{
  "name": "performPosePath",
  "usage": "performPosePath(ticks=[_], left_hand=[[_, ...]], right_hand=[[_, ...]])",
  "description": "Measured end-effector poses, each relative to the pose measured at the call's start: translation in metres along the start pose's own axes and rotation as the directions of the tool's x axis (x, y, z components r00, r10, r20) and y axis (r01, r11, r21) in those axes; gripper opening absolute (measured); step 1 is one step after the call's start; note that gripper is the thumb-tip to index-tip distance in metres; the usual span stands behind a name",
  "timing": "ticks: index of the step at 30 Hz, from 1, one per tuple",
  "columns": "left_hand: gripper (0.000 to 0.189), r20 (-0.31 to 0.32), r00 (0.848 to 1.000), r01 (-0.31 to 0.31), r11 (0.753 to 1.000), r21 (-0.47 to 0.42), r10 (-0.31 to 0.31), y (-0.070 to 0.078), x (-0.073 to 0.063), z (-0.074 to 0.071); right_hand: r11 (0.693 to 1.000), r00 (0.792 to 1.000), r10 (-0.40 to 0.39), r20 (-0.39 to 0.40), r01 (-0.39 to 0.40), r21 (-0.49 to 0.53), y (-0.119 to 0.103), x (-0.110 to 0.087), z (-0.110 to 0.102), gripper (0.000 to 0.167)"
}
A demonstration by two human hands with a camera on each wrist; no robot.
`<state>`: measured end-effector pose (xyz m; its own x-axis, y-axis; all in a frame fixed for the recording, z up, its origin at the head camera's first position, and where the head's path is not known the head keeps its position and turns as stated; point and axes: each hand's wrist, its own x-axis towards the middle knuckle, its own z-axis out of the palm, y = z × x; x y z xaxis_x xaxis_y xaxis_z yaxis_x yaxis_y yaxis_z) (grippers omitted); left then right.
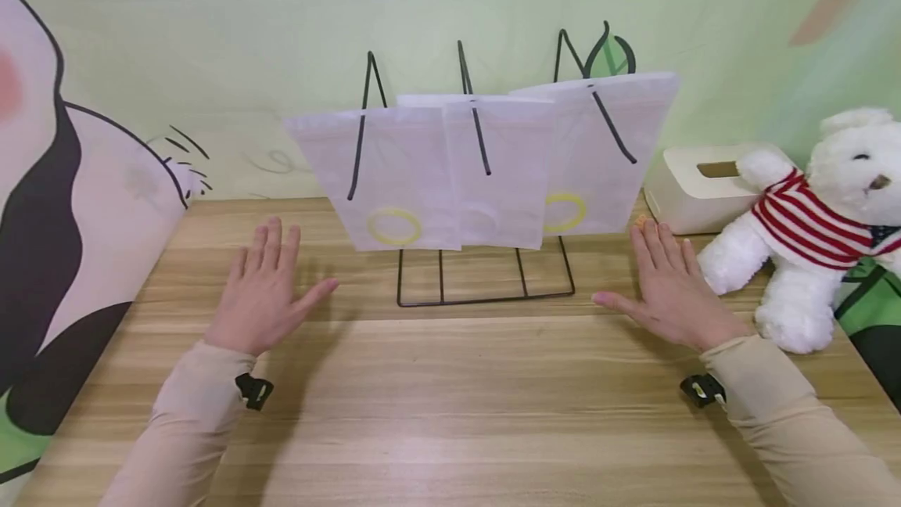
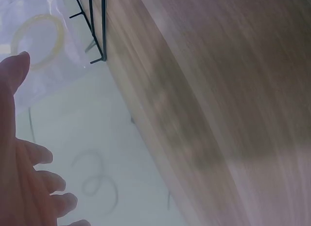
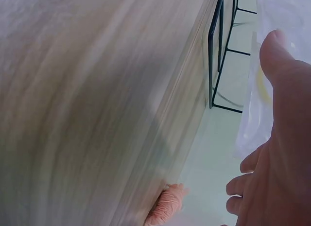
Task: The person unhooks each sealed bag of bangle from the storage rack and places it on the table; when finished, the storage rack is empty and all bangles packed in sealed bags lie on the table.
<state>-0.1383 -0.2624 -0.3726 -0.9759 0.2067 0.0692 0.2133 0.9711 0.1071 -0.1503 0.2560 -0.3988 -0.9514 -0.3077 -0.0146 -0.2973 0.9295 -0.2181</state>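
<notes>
A black wire rack (image 1: pixel 486 301) stands on the table, its hooks carrying a left bag (image 1: pixel 401 170), a middle bag (image 1: pixel 500 202) and a right bag (image 1: pixel 605 131). All three are whitish, see-through and flat. Yellow rings show low in the left and right bags; the middle one has a faint pale round shape. My left hand (image 1: pixel 263 288), fingers straight and thumb spread, is held left of the rack, apart from it. On the other side, my right hand (image 1: pixel 672 288) is stretched out the same way near the teddy bear. Neither hand holds anything.
A white tissue box (image 1: pixel 686 206) sits at the back right, behind a white teddy bear (image 1: pixel 809 217) in a red-striped shirt. A pinkish, strand-like thing (image 3: pixel 167 206) lies near the table's back edge. The wooden table (image 1: pixel 450 405) meets a printed backdrop.
</notes>
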Motion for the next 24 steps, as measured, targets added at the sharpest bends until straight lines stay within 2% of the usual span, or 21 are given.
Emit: performPosePath(ticks=[4,8,12,15,16,17,19,22,23,24], left_hand=[[0.094,-0.001,1.0,-0.003,1.0,-0.014,0.003,0.001,0.002,-0.001],[0.094,-0.01,1.0,0.011,0.993,-0.121,-0.012,0.004,0.005,-0.003],[0.093,-0.052,0.997,0.042,0.959,-0.281,-0.059,0.009,0.01,-0.006],[0.092,-0.1,0.99,0.055,0.916,-0.398,-0.103,0.013,0.013,-0.007],[0.09,-0.114,0.985,0.062,0.89,-0.452,-0.127,0.014,0.014,-0.008],[0.087,-0.126,0.98,0.068,0.852,-0.52,-0.155,0.016,0.014,-0.009],[0.077,-0.152,0.963,0.068,0.745,-0.664,-0.223,0.02,0.015,-0.011],[0.061,-0.181,0.925,0.042,0.561,-0.826,-0.335,0.027,0.016,-0.016],[0.055,-0.193,0.911,0.024,0.514,-0.857,-0.364,0.029,0.017,-0.017],[0.05,-0.205,0.897,0.009,0.481,-0.877,-0.391,0.032,0.017,-0.019]], right_hand=[[1.0,1.0,-0.016,0.007,0.016,-0.001,-0.005,0.0,-0.001,0.109],[0.998,0.999,-0.054,-0.007,0.054,0.028,-0.015,0.001,0.003,0.104],[0.994,0.995,-0.093,-0.032,0.095,0.063,-0.028,0.009,0.011,0.099],[0.992,0.996,-0.09,-0.018,0.091,0.088,-0.036,0.016,0.017,0.098],[0.992,0.997,-0.082,-0.009,0.083,0.1,-0.038,0.018,0.019,0.098],[0.991,0.997,-0.076,0.002,0.075,0.113,-0.04,0.02,0.021,0.098],[0.988,0.998,-0.063,0.01,0.061,0.145,-0.043,0.024,0.024,0.097],[0.982,0.998,-0.054,0.011,0.051,0.184,-0.047,0.03,0.029,0.094],[0.979,0.998,-0.055,0.01,0.052,0.195,-0.048,0.031,0.031,0.092],[0.977,0.998,-0.058,0.01,0.054,0.204,-0.049,0.032,0.033,0.091]])
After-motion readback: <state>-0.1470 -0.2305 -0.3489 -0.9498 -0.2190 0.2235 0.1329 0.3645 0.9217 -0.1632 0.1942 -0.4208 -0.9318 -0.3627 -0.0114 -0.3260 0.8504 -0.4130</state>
